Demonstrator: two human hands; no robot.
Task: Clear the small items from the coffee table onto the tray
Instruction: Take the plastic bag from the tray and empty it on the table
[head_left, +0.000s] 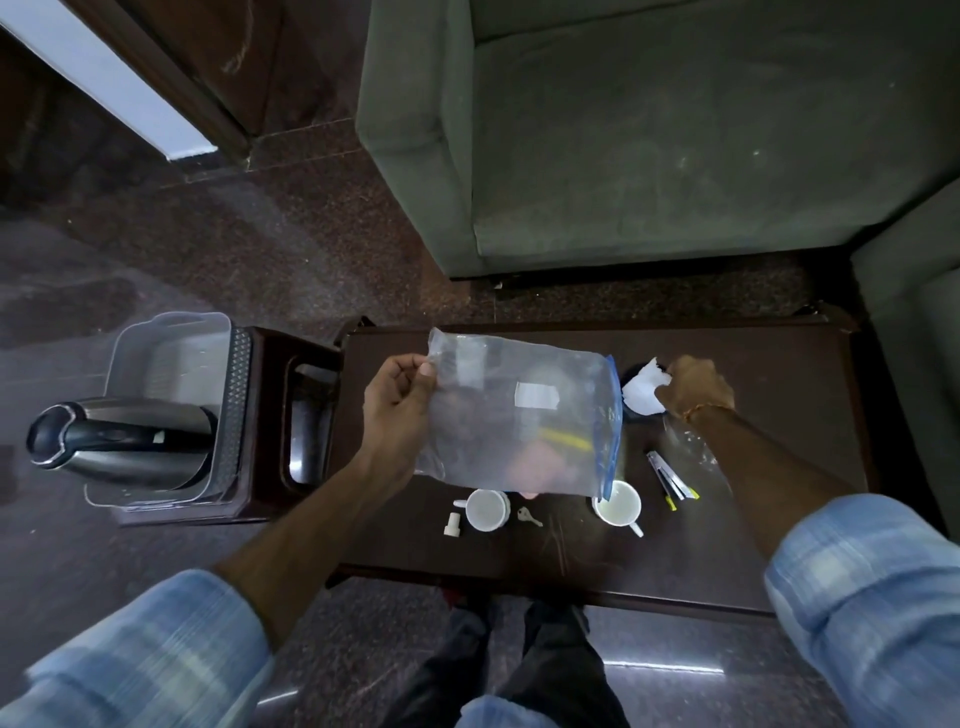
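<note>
My left hand (397, 402) pinches the edge of a clear zip bag (519, 415) with a blue seal, held up above the dark coffee table (779, 545). My right hand (696, 387) grips a crumpled white tissue (641, 395) over a dark round dish at the table's far side. On the table lie two white cups (487, 510) (618, 503), a small key (529, 517), a white plastic piece (452, 524) and pens (672, 478). The bag blurs a yellow object and other items behind it. A clear plastic tray (156, 358) sits left of the table.
A steel kettle (119, 441) lies in the clear tray, which rests on a dark stool (291, 415) left of the table. A green sofa (649, 130) stands beyond the table. A crumpled clear wrapper (691, 441) lies under my right forearm. My legs are at the table's near edge.
</note>
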